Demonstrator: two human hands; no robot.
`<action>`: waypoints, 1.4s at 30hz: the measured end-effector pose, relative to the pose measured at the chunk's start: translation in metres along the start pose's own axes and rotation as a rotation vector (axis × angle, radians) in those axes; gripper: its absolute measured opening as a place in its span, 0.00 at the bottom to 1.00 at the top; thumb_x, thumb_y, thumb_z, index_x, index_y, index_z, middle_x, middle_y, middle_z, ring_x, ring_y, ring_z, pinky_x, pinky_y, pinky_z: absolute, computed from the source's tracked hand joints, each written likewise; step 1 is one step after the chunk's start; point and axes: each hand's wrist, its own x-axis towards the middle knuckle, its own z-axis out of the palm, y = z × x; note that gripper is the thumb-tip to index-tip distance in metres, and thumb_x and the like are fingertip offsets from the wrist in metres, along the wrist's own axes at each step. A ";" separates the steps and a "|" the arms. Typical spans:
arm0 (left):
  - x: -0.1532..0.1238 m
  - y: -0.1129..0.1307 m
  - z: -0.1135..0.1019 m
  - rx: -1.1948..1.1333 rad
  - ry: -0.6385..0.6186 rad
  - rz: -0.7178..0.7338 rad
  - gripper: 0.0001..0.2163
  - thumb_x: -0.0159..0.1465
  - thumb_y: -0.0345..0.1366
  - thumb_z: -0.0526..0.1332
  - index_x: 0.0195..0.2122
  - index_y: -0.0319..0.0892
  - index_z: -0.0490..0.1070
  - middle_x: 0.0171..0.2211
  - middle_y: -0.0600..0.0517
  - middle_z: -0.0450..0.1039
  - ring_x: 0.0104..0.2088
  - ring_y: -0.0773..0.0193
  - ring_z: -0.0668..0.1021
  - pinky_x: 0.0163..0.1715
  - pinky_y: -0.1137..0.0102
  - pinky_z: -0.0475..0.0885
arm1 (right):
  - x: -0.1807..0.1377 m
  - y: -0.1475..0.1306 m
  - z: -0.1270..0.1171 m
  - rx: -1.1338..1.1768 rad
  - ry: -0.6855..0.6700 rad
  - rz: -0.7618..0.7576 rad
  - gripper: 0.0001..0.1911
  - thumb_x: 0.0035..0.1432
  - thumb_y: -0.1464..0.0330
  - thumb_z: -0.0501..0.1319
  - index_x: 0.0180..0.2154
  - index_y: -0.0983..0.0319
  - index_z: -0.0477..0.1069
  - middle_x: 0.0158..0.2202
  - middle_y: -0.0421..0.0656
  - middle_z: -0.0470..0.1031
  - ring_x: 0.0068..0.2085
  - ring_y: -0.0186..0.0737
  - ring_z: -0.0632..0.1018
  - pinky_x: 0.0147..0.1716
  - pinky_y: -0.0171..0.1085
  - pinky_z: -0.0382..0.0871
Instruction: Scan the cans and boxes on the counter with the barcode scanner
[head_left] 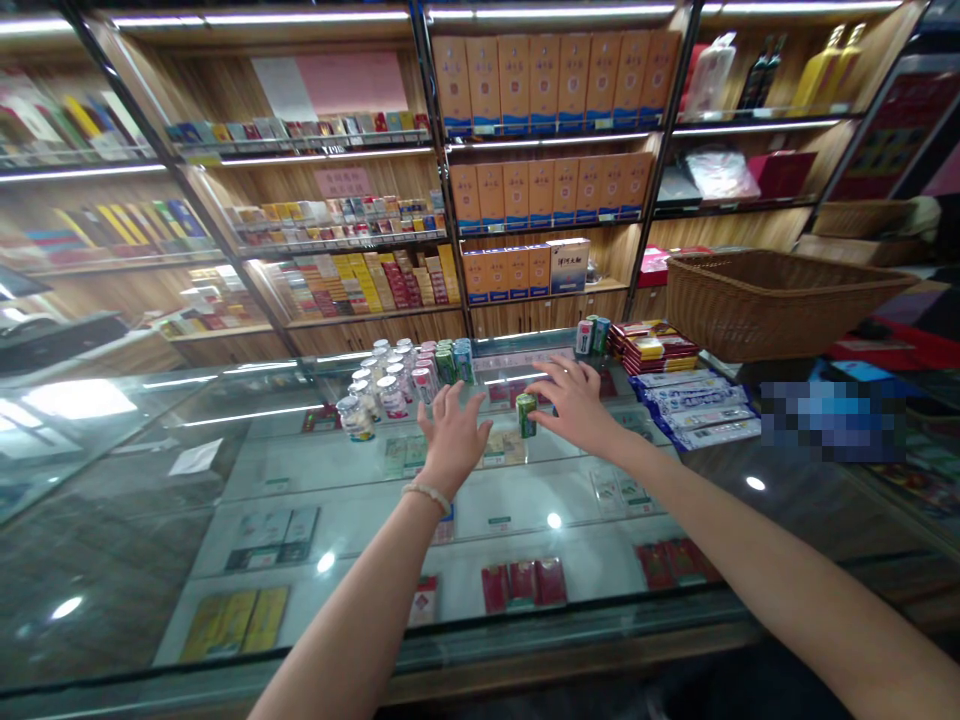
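My left hand (452, 437) hovers over the glass counter (480, 490) with its fingers spread and nothing in it. Just beyond its fingertips are small pink-and-white containers (424, 384), green containers (444, 362) and blue ones (463, 358) in short rows. To their left stand several clear lidded jars (391, 396). My right hand (576, 405) is curled at a small green cylindrical container (526, 415), thumb and fingers at its right side. A bit of blue shows under that palm, mostly hidden.
At the counter's back are another few small containers (584, 337) and a stack of red-and-yellow packs (654, 346). Blue-and-white packets (696, 408) lie at right, near a wicker basket (780, 300). Shelves with orange boxes (529, 190) rise behind. Cigarette packs (523, 584) show under the glass.
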 end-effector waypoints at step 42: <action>-0.004 0.008 -0.022 -0.177 0.254 0.288 0.12 0.67 0.46 0.66 0.50 0.55 0.80 0.68 0.49 0.67 0.69 0.47 0.63 0.71 0.42 0.41 | -0.018 -0.003 0.001 -0.033 -0.057 0.027 0.08 0.62 0.62 0.68 0.43 0.53 0.83 0.74 0.49 0.59 0.74 0.62 0.53 0.66 0.71 0.44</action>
